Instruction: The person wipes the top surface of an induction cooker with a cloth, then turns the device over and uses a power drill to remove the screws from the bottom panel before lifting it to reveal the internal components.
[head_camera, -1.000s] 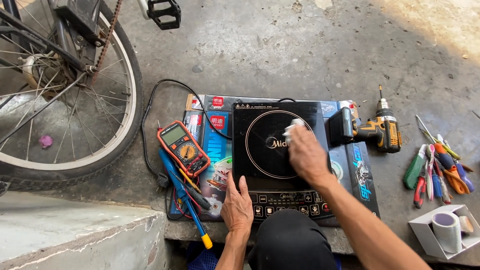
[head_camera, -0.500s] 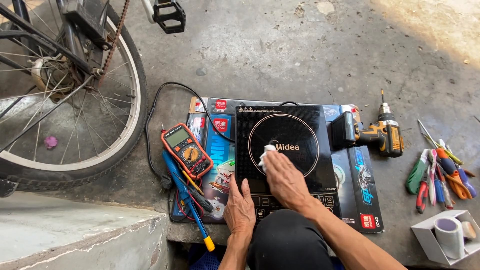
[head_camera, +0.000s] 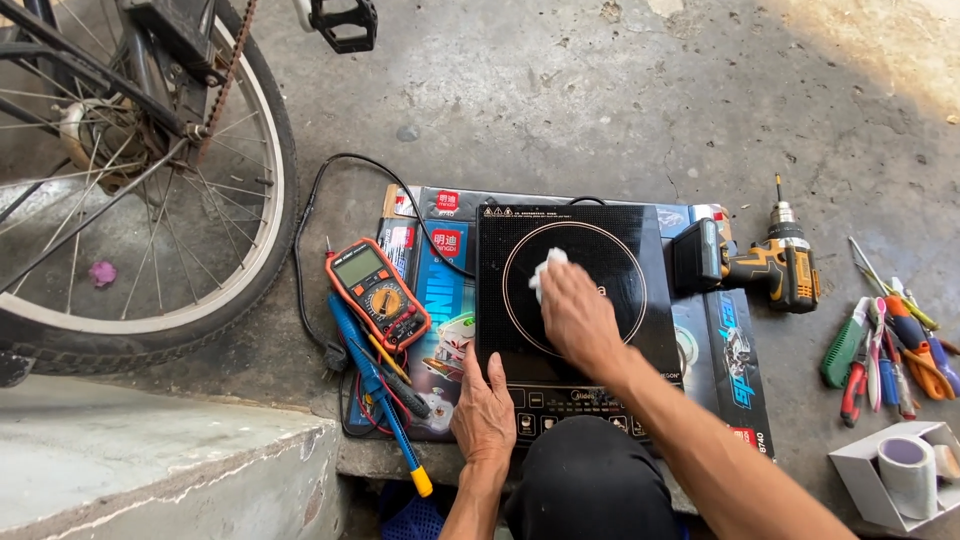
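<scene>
A black induction cooker (head_camera: 640, 240) lies flat on a piece of printed cardboard (head_camera: 445, 300) on the concrete floor. My right hand (head_camera: 578, 318) presses a small white cloth (head_camera: 545, 270) onto the round cooking ring on the glass top. My left hand (head_camera: 485, 412) lies flat, fingers apart, on the cooker's near left corner beside the control panel. It holds nothing.
An orange multimeter (head_camera: 378, 294) with probes and a blue-handled tool (head_camera: 378, 390) lie left of the cooker. A cordless drill (head_camera: 760, 265) sits to the right, several screwdrivers and pliers (head_camera: 890, 345) beyond it. A tape roll (head_camera: 908, 475) stands in a box. A bicycle wheel (head_camera: 140, 190) is far left.
My right hand has slid the white cloth from the upper right of the cooking ring across to its left side. The left hand has stayed on the corner.
</scene>
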